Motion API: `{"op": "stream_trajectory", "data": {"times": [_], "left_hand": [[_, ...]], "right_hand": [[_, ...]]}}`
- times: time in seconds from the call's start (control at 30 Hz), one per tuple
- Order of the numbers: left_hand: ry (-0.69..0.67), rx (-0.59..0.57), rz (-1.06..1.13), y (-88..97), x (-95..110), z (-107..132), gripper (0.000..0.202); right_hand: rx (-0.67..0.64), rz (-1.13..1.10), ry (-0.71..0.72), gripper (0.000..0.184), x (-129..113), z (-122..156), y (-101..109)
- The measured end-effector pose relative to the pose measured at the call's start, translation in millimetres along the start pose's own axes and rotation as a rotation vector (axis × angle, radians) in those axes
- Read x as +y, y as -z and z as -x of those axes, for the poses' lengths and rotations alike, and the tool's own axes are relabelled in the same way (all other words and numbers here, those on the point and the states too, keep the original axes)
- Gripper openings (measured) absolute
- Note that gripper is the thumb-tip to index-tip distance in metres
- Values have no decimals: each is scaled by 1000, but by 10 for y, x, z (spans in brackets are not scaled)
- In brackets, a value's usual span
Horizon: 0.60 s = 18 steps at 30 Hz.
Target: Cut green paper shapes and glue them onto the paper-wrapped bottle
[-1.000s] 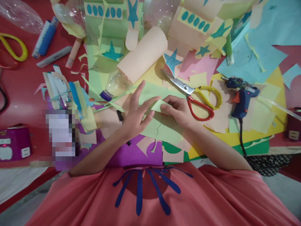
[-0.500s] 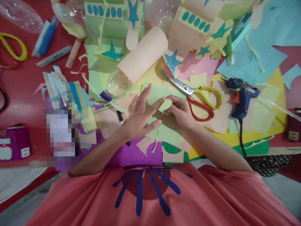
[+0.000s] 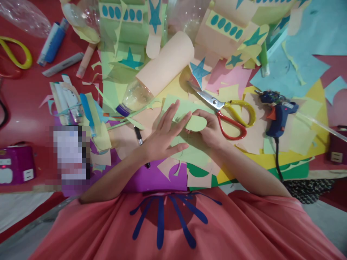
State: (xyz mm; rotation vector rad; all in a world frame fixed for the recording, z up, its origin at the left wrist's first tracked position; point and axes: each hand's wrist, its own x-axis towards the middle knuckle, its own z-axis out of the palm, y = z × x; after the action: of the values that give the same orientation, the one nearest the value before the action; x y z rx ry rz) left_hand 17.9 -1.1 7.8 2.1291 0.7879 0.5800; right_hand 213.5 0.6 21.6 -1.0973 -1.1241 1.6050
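A small light green paper oval (image 3: pixel 197 123) is pinched in my right hand (image 3: pixel 211 133), between the thumb and curled fingers. My left hand (image 3: pixel 164 135) has its fingers spread, with the index fingertip at the oval's left edge; whether it touches cannot be made out. Under both hands lies a pale green paper sheet (image 3: pixel 196 155). Scissors (image 3: pixel 217 104) with one yellow and one red handle rest just beyond my right hand, blades apart. A black pen (image 3: pixel 138 135) lies beside my left wrist.
A plastic bottle wrapped in peach paper (image 3: pixel 166 65) lies beyond my hands. At the right, a blue glue gun (image 3: pixel 281 117) carries a glue stick. Markers (image 3: pixel 55 43), paper scraps (image 3: pixel 101 139) and a purple power box (image 3: pixel 18 164) are at the left.
The green oval has turned and shifted slightly right, so more of its flat face shows. My left hand's fingers have moved slightly; the surrounding things stay in place.
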Motion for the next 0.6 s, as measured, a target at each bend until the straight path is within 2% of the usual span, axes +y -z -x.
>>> {"op": "stream_trajectory", "data": {"times": [0.17, 0.33, 0.53, 0.6], "left_hand": [[-57, 13, 60, -18, 25, -4, 89], [17, -79, 75, 22, 82, -3, 87], [-53, -58, 96, -9, 40, 7, 91], [-21, -58, 91, 4, 55, -8, 88]], "right_hand": [[17, 72, 6, 38, 12, 21, -24], [31, 127, 64, 44, 23, 27, -47], [1, 25, 64, 37, 29, 23, -27], [-6, -11, 77, 31, 39, 18, -18]]}}
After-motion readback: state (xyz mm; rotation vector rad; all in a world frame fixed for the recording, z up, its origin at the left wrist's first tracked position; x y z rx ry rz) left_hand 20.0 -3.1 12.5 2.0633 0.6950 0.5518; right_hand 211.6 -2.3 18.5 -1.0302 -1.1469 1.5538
